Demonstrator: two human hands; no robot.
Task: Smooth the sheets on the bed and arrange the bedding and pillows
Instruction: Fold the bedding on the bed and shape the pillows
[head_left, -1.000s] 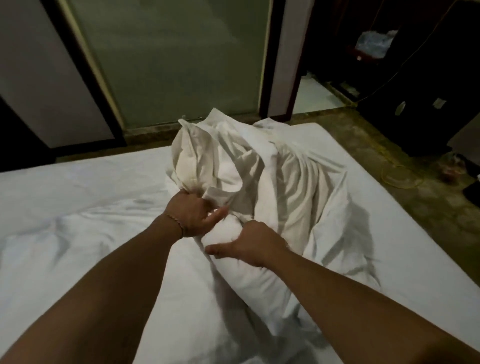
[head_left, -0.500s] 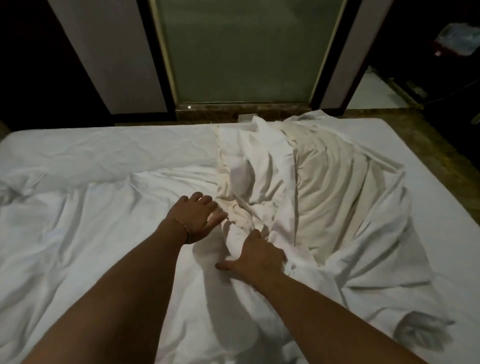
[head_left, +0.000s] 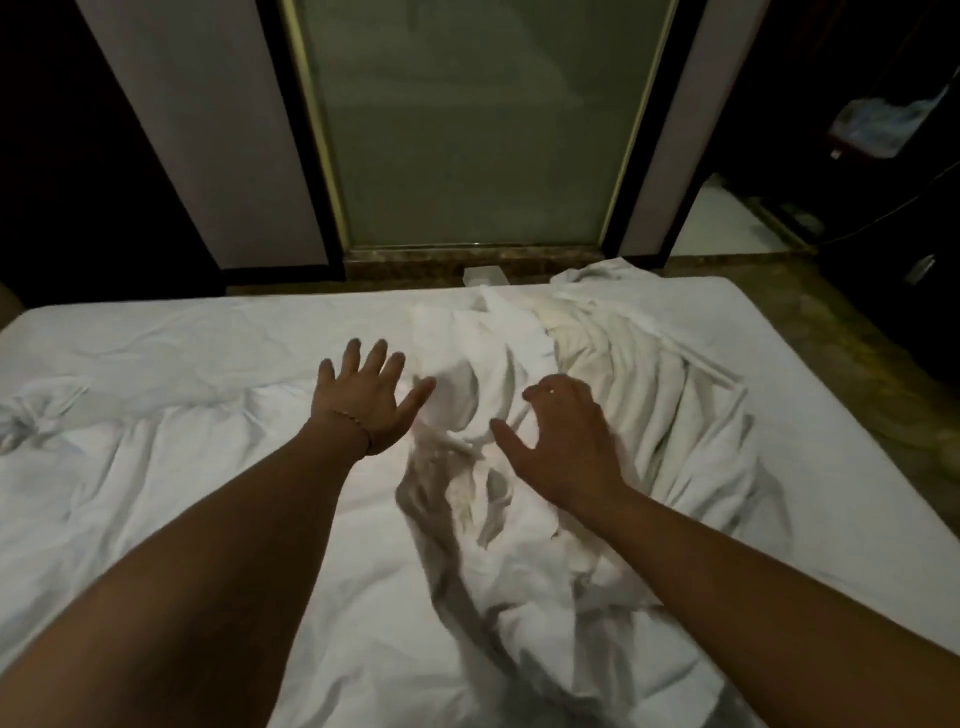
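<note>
A bed with a white fitted sheet (head_left: 156, 338) fills the lower view. A crumpled white cover (head_left: 649, 395) lies bunched across its middle and right side, its folds running toward me. My left hand (head_left: 363, 395) hovers flat with fingers spread just left of the bunched cover, a thin bracelet on the wrist. My right hand (head_left: 566, 441) is over the cover's folds, fingers apart and slightly curled, holding nothing. No pillow shows clearly.
Beyond the bed's far edge stands a frosted glass door (head_left: 478, 124) in a dark frame, with a stone threshold (head_left: 467, 260). Brown floor (head_left: 857, 338) runs along the bed's right side. Dark furniture and a pale bag (head_left: 883, 124) sit at the upper right.
Both hands have let go of the bunched cover and opened. The cover has dropped flatter onto the bed, and my view has swung left and forward.
</note>
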